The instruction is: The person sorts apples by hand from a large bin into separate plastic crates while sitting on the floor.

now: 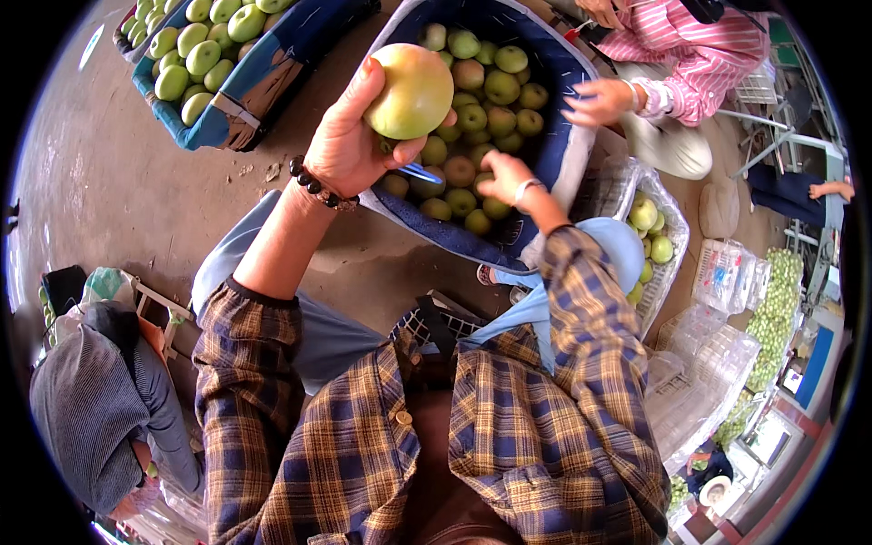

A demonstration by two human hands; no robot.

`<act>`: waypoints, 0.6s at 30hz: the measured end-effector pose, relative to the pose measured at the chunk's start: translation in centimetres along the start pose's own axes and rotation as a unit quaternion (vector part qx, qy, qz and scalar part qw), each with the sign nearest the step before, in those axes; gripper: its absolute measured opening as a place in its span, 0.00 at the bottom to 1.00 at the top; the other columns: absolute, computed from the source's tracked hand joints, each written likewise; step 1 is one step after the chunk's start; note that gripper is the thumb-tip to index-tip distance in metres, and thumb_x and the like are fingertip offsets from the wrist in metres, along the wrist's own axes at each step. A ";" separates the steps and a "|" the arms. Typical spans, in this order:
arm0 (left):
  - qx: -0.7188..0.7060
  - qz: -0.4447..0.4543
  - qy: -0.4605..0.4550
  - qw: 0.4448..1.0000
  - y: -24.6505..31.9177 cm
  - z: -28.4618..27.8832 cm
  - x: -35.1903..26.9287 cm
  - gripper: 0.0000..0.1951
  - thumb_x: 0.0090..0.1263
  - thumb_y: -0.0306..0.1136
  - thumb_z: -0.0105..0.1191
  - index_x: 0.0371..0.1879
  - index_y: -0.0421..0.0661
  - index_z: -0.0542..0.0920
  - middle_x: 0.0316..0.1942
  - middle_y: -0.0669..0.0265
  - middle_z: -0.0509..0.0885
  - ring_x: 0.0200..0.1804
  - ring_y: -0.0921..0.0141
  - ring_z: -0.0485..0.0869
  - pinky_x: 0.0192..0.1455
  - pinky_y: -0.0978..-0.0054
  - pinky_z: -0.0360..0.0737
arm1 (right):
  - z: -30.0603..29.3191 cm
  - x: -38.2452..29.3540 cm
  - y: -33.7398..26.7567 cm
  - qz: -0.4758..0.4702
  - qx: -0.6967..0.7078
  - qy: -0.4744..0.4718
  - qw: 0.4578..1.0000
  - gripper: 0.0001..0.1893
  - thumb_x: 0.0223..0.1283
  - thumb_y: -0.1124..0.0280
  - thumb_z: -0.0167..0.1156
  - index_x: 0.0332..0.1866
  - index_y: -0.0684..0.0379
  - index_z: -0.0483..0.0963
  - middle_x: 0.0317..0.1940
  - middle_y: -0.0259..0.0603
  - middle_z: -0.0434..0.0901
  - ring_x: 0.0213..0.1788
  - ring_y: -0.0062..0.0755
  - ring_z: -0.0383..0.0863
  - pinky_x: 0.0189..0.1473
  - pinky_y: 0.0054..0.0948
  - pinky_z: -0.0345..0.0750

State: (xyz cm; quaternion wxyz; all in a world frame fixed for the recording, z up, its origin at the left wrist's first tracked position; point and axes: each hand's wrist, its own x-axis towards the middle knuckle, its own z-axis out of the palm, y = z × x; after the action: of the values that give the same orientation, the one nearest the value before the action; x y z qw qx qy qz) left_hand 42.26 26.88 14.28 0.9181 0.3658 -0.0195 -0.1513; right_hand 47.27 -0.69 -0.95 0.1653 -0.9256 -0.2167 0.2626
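Note:
My left hand (354,136), with a dark bead bracelet at the wrist, is raised over the near left side of a blue-lined bin (579,143). It grips a large yellow-green apple (411,90), and a thin blue tool (421,172) shows below its fingers; what kind of tool, I cannot tell. Many green and reddish apples (502,87) lie in the bin. My right hand (507,178), a pale band at its wrist, reaches over the apples near the bin's right side. Its fingertips are close to or touching them; whether it grips one I cannot tell.
A co-worker's hand (599,102) is at the bin's far right rim. A second lined bin (235,112) of green apples stands at upper left. To the right is a plastic-lined crate (671,272) with green apples. Another person (95,409) bends at lower left.

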 end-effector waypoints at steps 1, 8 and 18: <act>0.001 0.000 0.016 1.000 0.5 0.0 0.0 0.37 0.65 0.66 0.38 0.62 0.46 0.64 0.40 0.50 0.78 0.18 0.77 0.69 0.20 0.85 0.65 | 3.6 0.9 1.8 0.063 -0.119 -0.076 0.988 0.21 0.44 0.68 0.63 0.48 0.57 0.73 0.46 0.52 0.77 0.49 0.50 0.77 0.52 0.38 0.75; -0.012 0.019 0.059 0.998 1.4 -1.3 0.5 0.30 0.70 0.59 0.37 0.54 0.44 0.69 0.39 0.49 0.80 0.20 0.75 0.71 0.18 0.84 0.67 | 11.2 0.3 7.0 0.145 -0.284 -0.207 0.925 0.18 0.57 0.62 0.52 0.54 0.46 0.73 0.55 0.51 0.71 0.56 0.51 0.72 0.53 0.39 0.74; -0.086 0.005 0.136 0.987 1.9 -1.8 1.7 0.29 0.69 0.60 0.38 0.51 0.45 0.71 0.37 0.49 0.80 0.19 0.73 0.73 0.17 0.82 0.68 | 9.0 7.8 7.0 0.301 0.824 0.024 0.479 0.25 0.54 0.45 0.56 0.50 0.52 0.72 0.44 0.42 0.78 0.44 0.45 0.78 0.44 0.54 0.75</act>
State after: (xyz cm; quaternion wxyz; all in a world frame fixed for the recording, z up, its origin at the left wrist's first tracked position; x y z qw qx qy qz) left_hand 44.61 28.85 14.12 0.9412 0.3021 0.1163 -0.0966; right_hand 50.43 -1.17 -14.35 0.7680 -0.3790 0.3955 0.3318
